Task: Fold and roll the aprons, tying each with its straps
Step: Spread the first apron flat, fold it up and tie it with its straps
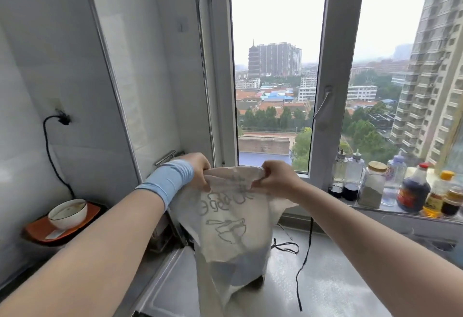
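Two forearms reach forward from the lower corners over a steel countertop [338, 281]. Between them hangs the pale apron [230, 226], held up by its top edge, the rest drooping towards the counter with dark lettering and a line drawing on the side facing the camera. A thin black strap [304, 261] trails down from behind the cloth and across the counter on the right. The left hand [199, 168], with a light-blue sleeve [167, 181] round the wrist, has its fingers curled tight and pinches the left end of the bunched top edge. The right hand [275, 178] grips the other end in the same way, thumb and fingers closed on gathered fabric, so the two hands sit near each other with the cloth bunched between them. To the left, a white bowl [68, 212] stands on an orange tray [40, 226]. On the right, sauce bottles [413, 191] and a lidded jar [373, 186] line the sill. Beyond them the window [275, 78] shows city buildings.
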The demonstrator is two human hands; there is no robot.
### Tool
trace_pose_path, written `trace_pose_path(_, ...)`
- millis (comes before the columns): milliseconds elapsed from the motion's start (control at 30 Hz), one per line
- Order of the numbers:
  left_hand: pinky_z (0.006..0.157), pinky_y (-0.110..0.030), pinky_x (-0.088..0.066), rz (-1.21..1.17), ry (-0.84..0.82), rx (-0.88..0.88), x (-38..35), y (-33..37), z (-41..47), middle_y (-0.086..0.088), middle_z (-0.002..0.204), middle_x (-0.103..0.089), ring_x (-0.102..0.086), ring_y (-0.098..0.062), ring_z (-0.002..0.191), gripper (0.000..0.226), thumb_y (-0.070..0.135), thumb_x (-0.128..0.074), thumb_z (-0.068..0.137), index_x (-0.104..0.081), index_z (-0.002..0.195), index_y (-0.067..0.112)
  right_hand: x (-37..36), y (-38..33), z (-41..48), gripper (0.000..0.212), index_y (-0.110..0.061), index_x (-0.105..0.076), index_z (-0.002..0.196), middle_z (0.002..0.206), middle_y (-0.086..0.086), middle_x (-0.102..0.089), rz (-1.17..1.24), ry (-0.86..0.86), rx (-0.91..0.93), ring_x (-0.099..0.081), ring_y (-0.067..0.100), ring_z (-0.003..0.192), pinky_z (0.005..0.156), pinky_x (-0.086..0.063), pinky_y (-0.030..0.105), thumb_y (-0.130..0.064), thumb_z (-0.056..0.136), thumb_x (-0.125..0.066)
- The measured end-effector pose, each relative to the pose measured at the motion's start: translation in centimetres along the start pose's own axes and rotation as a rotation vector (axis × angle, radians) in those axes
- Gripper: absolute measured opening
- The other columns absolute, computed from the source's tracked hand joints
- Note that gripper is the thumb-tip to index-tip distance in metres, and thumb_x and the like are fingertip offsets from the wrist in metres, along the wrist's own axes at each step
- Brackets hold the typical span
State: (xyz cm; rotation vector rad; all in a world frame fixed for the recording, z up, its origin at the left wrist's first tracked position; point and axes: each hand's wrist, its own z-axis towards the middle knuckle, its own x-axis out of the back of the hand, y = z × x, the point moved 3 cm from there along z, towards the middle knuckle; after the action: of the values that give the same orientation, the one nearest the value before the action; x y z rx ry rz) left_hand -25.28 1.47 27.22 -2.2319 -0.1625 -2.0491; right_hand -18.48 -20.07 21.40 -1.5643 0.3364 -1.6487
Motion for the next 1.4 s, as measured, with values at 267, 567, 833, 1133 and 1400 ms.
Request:
trace_pose_path(267, 0.076, -0.032, -0.05, -0.083, 0.339, -0.046, 7.0, 0.3, -2.6, 0.009, 0.091, -0.062, -0.06, -0.02, 0.088, 0.035, 0.029, -0.08, 0.069, -0.06, 0.097, 0.033, 4.1, -6.6, -0.5, 0.009, -0.022, -0.069, 0.095, 0.094, 0.01, -0.076, 0.556, 0.158, 0.155, -0.074, 0.034, 0.076, 0.067, -0.058, 0.051, -0.015, 0.091, -0.07)
trace_pose_path(567, 0.069, -0.027, -0.048, -0.102, 0.509, 0.084, 10.7, -1.3, -6.7, 0.008, 0.08, -0.067, -0.062, -0.019, 0.077, 0.014, 0.03, -0.078, 0.072, -0.065, 0.078, 0.03, 7.9, -7.4, -3.0, 0.024, -0.028, -0.071, 0.094, 0.08, 0.0, -0.074, 0.394, 0.254, 0.331, -0.07, 0.017, 0.061, 0.054, -0.053, 0.033, -0.005, 0.088, -0.066)
trace_pose_path(833, 0.064, -0.033, -0.048, -0.367, 1.199, -0.203, 13.4, 1.4, -7.9, -0.001, 0.083, -0.057, -0.054, -0.027, 0.072, 0.028, 0.006, -0.048, 0.073, -0.047, 0.097, 0.021, 14.6, -9.2, -3.0, 0.045, -0.028, -0.073, 0.089, 0.072, -0.001, -0.066, 0.799, 0.264, 0.347, -0.06, 0.022, 0.059, 0.052, -0.053, 0.033, 0.008, 0.069, -0.056)
trace_pose_path(1133, 0.055, -0.037, -0.056, 0.189, 0.967, -0.385, 7.1, 4.2, 3.3, -0.006, 0.103, -0.054, -0.058, -0.024, 0.074, 0.026, -0.01, -0.065, 0.077, -0.063, 0.086, 0.015, 9.9, -2.6, 2.5, 0.055, -0.022, -0.055, 0.126, 0.115, 0.008, -0.06, -0.561, 0.644, 0.795, -0.064, 0.036, 0.055, 0.04, -0.042, 0.031, 0.001, 0.081, -0.033)
trace_pose_path(1400, 0.057, -0.032, -0.051, 0.121, 0.729, -0.275, -0.7, 4.2, 17.5, -0.003, 0.081, -0.052, -0.053, -0.021, 0.07, 0.028, -0.011, -0.058, 0.076, -0.058, 0.086, 0.015, 3.2, 7.9, 13.1, 0.042, -0.009, -0.067, 0.108, 0.106, 0.01, -0.063, -0.688, 0.412, 0.436, -0.067, 0.041, 0.068, 0.05, -0.049, 0.039, 0.014, 0.077, -0.049)
